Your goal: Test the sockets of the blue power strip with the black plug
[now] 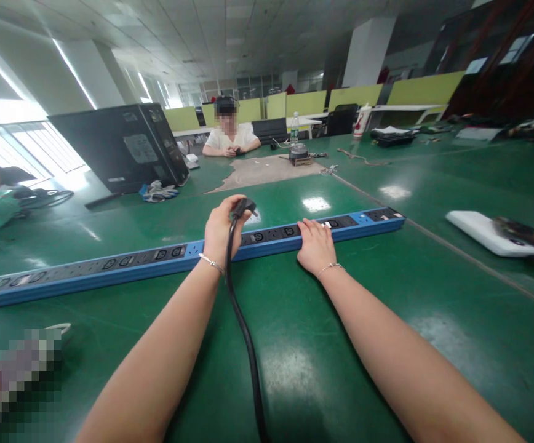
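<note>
A long blue-and-black power strip (267, 248) with several sockets lies at a slant across the green table. My left hand (221, 231) is closed around a black power plug (247, 207) and holds it just above the strip. From the plug, a thick black cable (242, 314) hangs down past my left wrist towards the near edge of the view. My right hand (317, 246) grips the strip right of its middle, fingers over the sockets and thumb by the near side.
A black computer case (128, 147) stands back left, with gloves (159, 191) beside it. Opposite me sits a person (231, 138). A white box-like object (491, 234) lies at right. A round device (299, 154) and a bottle (294, 128) stand towards the back.
</note>
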`<state>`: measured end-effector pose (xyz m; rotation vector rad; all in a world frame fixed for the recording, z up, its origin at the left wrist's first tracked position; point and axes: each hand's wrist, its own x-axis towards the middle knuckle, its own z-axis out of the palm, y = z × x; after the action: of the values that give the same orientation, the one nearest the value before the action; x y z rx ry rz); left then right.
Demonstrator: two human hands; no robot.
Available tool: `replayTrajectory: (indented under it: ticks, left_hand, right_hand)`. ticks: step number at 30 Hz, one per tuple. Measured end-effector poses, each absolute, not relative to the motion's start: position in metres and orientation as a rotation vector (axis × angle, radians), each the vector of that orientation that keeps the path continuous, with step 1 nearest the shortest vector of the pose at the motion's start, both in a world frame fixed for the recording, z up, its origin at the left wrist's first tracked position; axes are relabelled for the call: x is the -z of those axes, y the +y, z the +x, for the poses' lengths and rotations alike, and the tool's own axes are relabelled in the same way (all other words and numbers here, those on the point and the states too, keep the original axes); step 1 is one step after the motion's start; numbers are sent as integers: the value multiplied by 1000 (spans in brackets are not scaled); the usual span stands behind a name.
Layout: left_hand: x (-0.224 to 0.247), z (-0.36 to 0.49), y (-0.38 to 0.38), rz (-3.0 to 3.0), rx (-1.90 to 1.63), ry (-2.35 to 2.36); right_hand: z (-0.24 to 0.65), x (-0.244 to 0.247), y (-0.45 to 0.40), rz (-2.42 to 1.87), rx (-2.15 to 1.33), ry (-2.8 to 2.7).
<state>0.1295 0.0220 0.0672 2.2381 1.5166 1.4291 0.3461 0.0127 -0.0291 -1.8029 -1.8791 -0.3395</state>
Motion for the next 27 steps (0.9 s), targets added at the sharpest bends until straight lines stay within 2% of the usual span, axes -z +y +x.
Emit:
replayTrajectory:
  ticks: [9,13,19,27]
  left_hand:
    - [-60,168,38,2304,-882,1579]
    - [-54,182,42,2228,-843,1504]
    - [-48,216,46,2197,-832,1442]
    - [-34,246,52,2428,-752,1565]
  right_hand:
    - [346,26,15,-1751,275,-1839]
    - [359,23,24,-1647,183,-1737]
    - [384,25,33,-1707,271,-1191]
    - [381,28,34,-1747,200,-1175]
